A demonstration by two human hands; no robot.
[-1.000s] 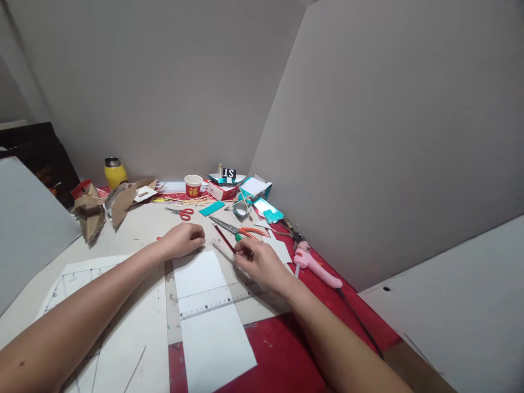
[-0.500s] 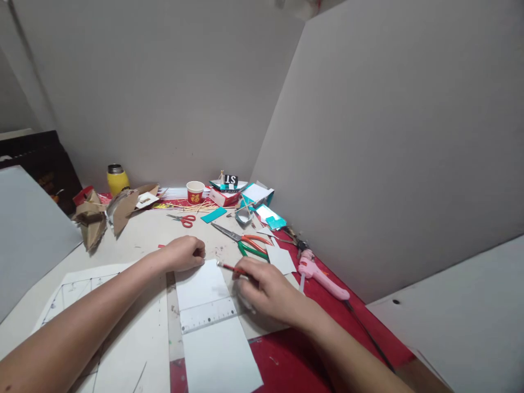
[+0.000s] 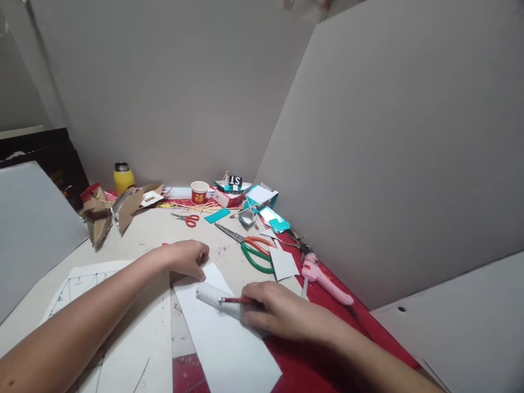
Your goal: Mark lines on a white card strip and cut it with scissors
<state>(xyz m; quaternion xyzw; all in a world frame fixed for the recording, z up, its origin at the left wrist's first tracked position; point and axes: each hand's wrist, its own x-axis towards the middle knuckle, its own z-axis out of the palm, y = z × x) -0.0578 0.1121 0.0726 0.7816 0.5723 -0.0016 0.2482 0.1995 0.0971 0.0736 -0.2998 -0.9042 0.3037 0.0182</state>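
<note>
Currently, the right hand [image 3: 282,310] hovers over or rests on the white card strip [image 3: 233,344]; which of the two cannot be told. Its grip is clamped on a red-and-black pencil [image 3: 235,300], whose eraser end points left, and a clear ruler [image 3: 210,295] runs back beneath the same fingers. The ruler is blurred and sits aslant across the upper part of the strip. The left hand [image 3: 187,258] is at the strip's far end, fingers curled, its thumb by the edge; whether that grip is pinched on the card cannot be told. The strip lies lengthwise on the tabletop [image 3: 151,236], its near end over a red area.

Beneath the left forearm lies a big sheet with ruled lines [image 3: 149,333]. Beyond the right hand are large scissors [image 3: 244,239] with one orange and one green handle, their blades apart, and a white card offcut [image 3: 285,266] touching the handles. A pink hot glue gun [image 3: 325,285] lies farther right. Farther back are small red-handled scissors [image 3: 190,219], a teal strip [image 3: 217,215], a red paper cup [image 3: 200,194] and a yellow bottle [image 3: 124,179].
</note>
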